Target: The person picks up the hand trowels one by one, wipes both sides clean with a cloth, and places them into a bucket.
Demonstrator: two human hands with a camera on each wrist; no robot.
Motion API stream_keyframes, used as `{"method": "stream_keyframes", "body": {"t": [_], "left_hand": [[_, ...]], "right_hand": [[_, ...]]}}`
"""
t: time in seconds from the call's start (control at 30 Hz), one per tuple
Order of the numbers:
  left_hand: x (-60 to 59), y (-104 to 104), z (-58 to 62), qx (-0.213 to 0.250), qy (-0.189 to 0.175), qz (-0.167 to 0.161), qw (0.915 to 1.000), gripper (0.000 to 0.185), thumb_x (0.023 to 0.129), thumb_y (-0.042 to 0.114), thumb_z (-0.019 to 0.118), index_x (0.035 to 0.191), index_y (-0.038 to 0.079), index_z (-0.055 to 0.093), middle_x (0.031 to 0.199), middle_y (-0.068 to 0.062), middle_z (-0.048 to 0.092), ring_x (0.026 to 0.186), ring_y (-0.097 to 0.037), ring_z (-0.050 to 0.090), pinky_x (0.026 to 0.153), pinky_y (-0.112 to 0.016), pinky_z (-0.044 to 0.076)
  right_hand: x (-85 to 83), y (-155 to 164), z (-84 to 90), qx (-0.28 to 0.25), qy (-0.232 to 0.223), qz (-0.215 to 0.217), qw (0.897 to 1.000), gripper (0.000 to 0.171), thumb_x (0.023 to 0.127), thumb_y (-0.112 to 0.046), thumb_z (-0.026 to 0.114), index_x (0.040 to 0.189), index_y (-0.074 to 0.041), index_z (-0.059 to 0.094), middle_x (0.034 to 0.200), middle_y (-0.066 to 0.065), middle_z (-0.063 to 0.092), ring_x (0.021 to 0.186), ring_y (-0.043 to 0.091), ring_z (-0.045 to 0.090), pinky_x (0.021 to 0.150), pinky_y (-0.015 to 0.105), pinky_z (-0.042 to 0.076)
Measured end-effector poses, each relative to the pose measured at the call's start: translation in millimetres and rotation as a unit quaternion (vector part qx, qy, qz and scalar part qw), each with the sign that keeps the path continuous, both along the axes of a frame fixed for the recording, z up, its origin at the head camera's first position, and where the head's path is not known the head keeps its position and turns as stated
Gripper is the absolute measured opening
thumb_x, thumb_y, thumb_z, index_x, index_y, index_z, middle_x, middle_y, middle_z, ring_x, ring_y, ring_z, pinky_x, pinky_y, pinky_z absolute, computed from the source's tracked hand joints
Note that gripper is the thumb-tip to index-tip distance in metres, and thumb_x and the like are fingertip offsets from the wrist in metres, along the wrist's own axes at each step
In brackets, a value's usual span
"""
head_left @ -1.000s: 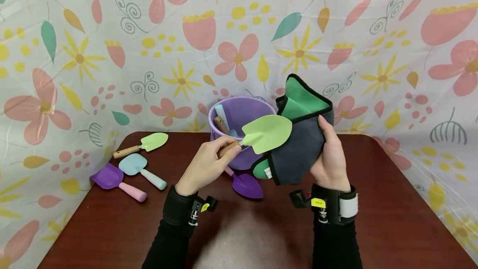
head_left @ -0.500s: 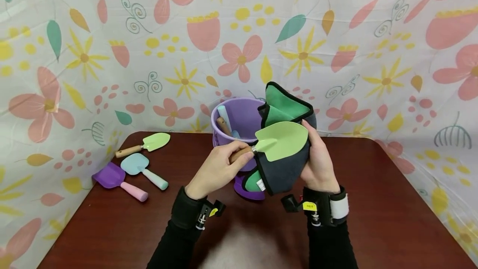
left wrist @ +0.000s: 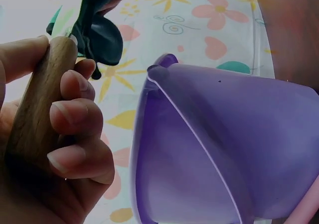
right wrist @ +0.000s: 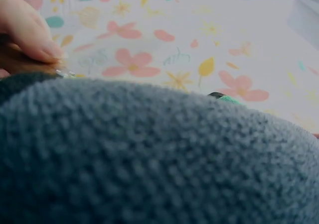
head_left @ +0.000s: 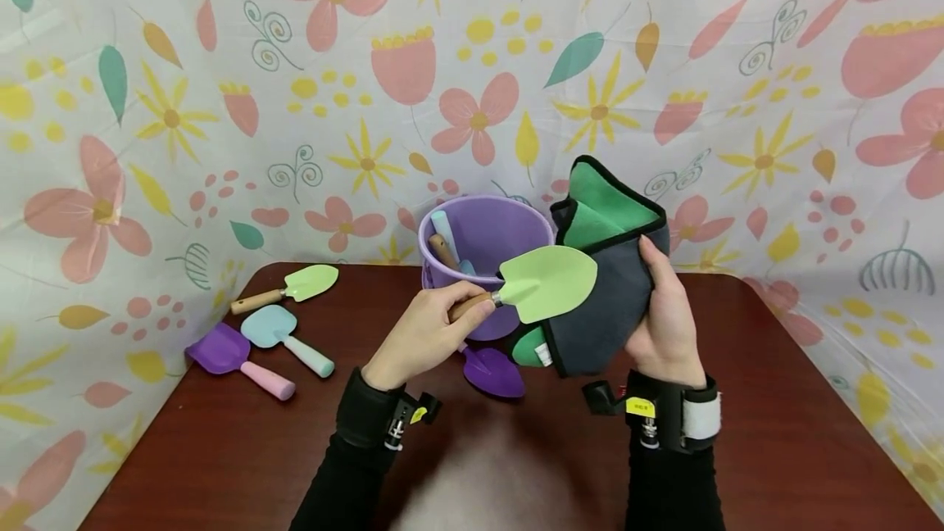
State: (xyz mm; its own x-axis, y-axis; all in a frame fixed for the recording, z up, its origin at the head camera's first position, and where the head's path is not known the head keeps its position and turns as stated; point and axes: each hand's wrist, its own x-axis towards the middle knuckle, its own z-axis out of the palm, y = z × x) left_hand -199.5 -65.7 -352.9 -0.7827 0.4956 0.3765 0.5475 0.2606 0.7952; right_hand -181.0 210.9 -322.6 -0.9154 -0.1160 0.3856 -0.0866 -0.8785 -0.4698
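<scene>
Left hand (head_left: 424,333) pinches the green trowel (head_left: 534,287) by its wooden handle, long axis running rightward, blade lying against the grey-green cloth (head_left: 601,285) clutched in the right hand (head_left: 664,314), above the tabletop (head_left: 774,433), before the purple bucket (head_left: 483,236).

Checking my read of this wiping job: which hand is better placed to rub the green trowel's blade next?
Probably the right hand: it holds the grey cloth directly behind the green trowel, while the left hand grips the wooden handle.
</scene>
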Motion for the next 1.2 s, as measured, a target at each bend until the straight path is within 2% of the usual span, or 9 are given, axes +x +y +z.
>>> {"method": "stream_keyframes", "body": {"t": [0.23, 0.37, 0.57, 0.67, 0.8, 0.93, 1.0, 1.1, 1.2], "left_hand": [[-1.5, -0.3, -4.6, -0.004, -0.007, 0.002, 1.0000, 0.030, 0.099, 0.045, 0.056, 0.111, 0.019, 0.067, 0.068, 0.000, 0.050, 0.057, -0.010, 0.063, 0.058, -0.029, 0.053], [-3.0, -2.9, -1.7, 0.003, -0.017, -0.003, 0.9998, 0.029, 0.098, 0.043, 0.057, 0.113, 0.019, 0.067, 0.072, 0.001, 0.056, 0.059, -0.011, 0.066, 0.060, -0.031, 0.055], [-6.3, -12.7, 1.0, -0.005, 0.008, 0.025, 0.9997, 0.027, 0.098, 0.040, 0.059, 0.111, 0.018, 0.069, 0.067, 0.004, 0.048, 0.060, -0.006, 0.064, 0.066, -0.028, 0.049], [-8.9, -19.8, 0.6, -0.009, 0.018, 0.045, 0.9988, 0.029, 0.098, 0.041, 0.059, 0.110, 0.017, 0.070, 0.066, 0.005, 0.045, 0.059, -0.005, 0.053, 0.062, -0.027, 0.040], [-14.5, -30.9, -0.2, -0.018, 0.017, 0.067, 0.9975, 0.031, 0.098, 0.045, 0.058, 0.110, 0.020, 0.070, 0.066, 0.004, 0.043, 0.061, -0.011, 0.044, 0.059, -0.029, 0.036], [-23.6, -46.4, 4.9, -0.040, 0.016, 0.096, 0.9944, 0.035, 0.097, 0.048, 0.056, 0.110, 0.020, 0.071, 0.070, 0.001, 0.051, 0.065, -0.014, 0.049, 0.063, -0.033, 0.041], [-29.5, -53.8, 10.9, -0.057, 0.016, 0.104, 0.9928, 0.035, 0.098, 0.047, 0.057, 0.111, 0.018, 0.072, 0.080, 0.003, 0.060, 0.072, -0.013, 0.055, 0.069, -0.035, 0.045], [-41.6, -58.3, 22.8, -0.088, 0.020, 0.106, 0.9902, 0.032, 0.098, 0.043, 0.058, 0.109, 0.017, 0.072, 0.087, 0.004, 0.064, 0.077, -0.011, 0.058, 0.073, -0.034, 0.046], [-52.7, -55.4, 34.5, -0.132, 0.041, 0.106, 0.9847, 0.029, 0.098, 0.040, 0.059, 0.105, 0.015, 0.072, 0.081, 0.004, 0.061, 0.070, -0.011, 0.056, 0.068, -0.032, 0.044]], "right_hand": [[1.7, 10.8, -0.8, -0.016, -0.002, -0.021, 1.000, 0.029, 0.108, -0.017, 0.035, 0.133, -0.003, 0.039, 0.118, 0.013, 0.050, 0.103, 0.027, 0.057, 0.091, 0.033, 0.048], [2.3, 12.8, 2.1, -0.016, -0.005, -0.061, 0.998, 0.030, 0.107, -0.014, 0.038, 0.135, -0.003, 0.040, 0.120, 0.013, 0.052, 0.105, 0.027, 0.057, 0.092, 0.034, 0.048], [-1.9, 18.1, 3.8, -0.006, -0.007, -0.111, 0.994, 0.033, 0.105, -0.010, 0.042, 0.138, -0.005, 0.041, 0.120, 0.013, 0.055, 0.104, 0.028, 0.058, 0.092, 0.034, 0.048], [-5.0, 25.2, 2.1, 0.007, -0.022, -0.151, 0.988, 0.031, 0.104, -0.009, 0.047, 0.133, -0.002, 0.046, 0.113, 0.014, 0.058, 0.097, 0.027, 0.061, 0.087, 0.033, 0.050], [-6.3, 38.8, -3.4, 0.078, -0.062, -0.210, 0.973, 0.020, 0.101, -0.011, 0.055, 0.117, 0.001, 0.051, 0.103, 0.010, 0.057, 0.088, 0.022, 0.062, 0.080, 0.029, 0.052], [-8.5, 49.6, -12.1, 0.201, -0.092, -0.223, 0.949, 0.016, 0.101, -0.019, 0.057, 0.105, -0.004, 0.053, 0.093, 0.005, 0.054, 0.081, 0.017, 0.060, 0.073, 0.026, 0.051], [-9.1, 55.1, -17.9, 0.273, -0.108, -0.227, 0.929, 0.018, 0.101, -0.024, 0.057, 0.108, -0.007, 0.055, 0.097, 0.003, 0.054, 0.082, 0.014, 0.060, 0.071, 0.023, 0.051], [-10.1, 67.8, -25.6, 0.375, -0.130, -0.236, 0.887, 0.029, 0.100, -0.033, 0.058, 0.117, -0.009, 0.056, 0.101, 0.002, 0.054, 0.082, 0.014, 0.060, 0.069, 0.024, 0.052], [-13.2, 84.9, -32.1, 0.477, -0.135, -0.244, 0.833, 0.038, 0.098, -0.040, 0.057, 0.122, -0.011, 0.056, 0.101, 0.002, 0.055, 0.082, 0.014, 0.059, 0.068, 0.024, 0.051]]}}
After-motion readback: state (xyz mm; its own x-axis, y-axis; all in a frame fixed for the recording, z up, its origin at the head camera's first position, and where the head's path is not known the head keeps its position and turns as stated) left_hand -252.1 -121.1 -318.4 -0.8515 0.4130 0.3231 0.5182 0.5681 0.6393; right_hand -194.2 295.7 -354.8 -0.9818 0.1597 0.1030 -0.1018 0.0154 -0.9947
